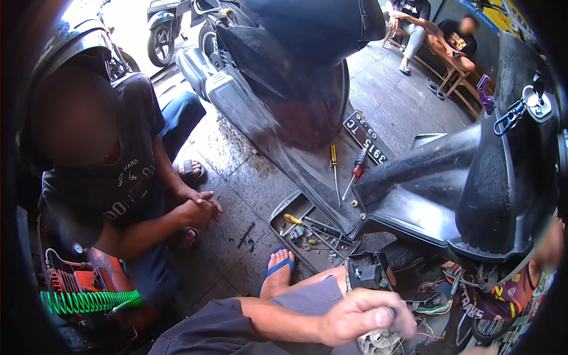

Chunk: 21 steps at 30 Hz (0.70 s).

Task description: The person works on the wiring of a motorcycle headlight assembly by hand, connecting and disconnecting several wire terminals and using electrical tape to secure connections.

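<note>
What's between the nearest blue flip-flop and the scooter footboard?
Head view: a dark tray, holding a yellow-handled screwdriver and small metal parts, lies between the blue flip-flop and the footboard.

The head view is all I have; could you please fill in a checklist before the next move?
Left hand free: cannot tell; its curled fingers are blurred.
Yellow-handled screwdriver and red-handled screwdriver set down: ok, lying side by side.
Metal hardware sorted: not ok, mixed with tools in the shallow dark tray.
Thin multicoloured wires covered: not ok, exposed.
Ignition off: cannot tell; a blue metal carabiner hangs by the silver lock.
</note>
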{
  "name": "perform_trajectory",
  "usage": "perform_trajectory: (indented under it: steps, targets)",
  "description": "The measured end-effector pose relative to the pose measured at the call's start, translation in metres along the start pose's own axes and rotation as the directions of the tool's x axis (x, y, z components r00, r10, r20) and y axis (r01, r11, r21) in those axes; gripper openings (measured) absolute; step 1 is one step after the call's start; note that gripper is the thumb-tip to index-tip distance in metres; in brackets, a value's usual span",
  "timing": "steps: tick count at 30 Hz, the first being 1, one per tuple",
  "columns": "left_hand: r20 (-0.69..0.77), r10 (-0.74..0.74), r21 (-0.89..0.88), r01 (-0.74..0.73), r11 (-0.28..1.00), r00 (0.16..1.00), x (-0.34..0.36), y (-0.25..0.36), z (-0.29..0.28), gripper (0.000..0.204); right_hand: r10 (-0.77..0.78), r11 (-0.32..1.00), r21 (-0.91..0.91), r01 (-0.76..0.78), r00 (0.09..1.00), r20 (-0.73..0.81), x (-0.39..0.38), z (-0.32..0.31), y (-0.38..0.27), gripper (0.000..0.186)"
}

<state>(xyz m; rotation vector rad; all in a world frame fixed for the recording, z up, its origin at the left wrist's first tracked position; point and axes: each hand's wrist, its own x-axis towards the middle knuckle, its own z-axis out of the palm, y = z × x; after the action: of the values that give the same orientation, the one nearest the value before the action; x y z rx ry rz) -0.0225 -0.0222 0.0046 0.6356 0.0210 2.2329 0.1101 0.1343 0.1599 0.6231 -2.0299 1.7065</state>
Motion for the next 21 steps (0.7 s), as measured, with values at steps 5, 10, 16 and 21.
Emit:
perform_trajectory:
  steps: [5,10,16,21]
  targets:
    - [-0.113,-0.268,-0.017,0.268,0.963,0.957,-0.004,-0.042,0.024,0.084,0.144,0.681,-0.713,-0.167,0.985,-0.093,-0.01,0.02,0.039,0.073]
    - [-0.214,-0.269,-0.078,0.258,0.963,0.939,-0.005,-0.037,0.027,0.077,0.078,0.57,-0.816,-0.089,0.995,-0.055,-0.011,0.026,0.062,0.071]
    - [-0.002,0.397,0.961,-0.107,0.253,0.918,0.03,0.015,-0.058,0.064,0.057,0.66,-0.682,-0.315,0.926,-0.372,-0.049,0.01,0.043,0.081]
    - [-0.055,0.424,0.611,0.366,-0.701,0.904,0.078,0.114,-0.209,0.065,-0.046,0.736,-0.547,-0.399,0.777,-0.628,-0.08,-0.002,0.026,0.073]
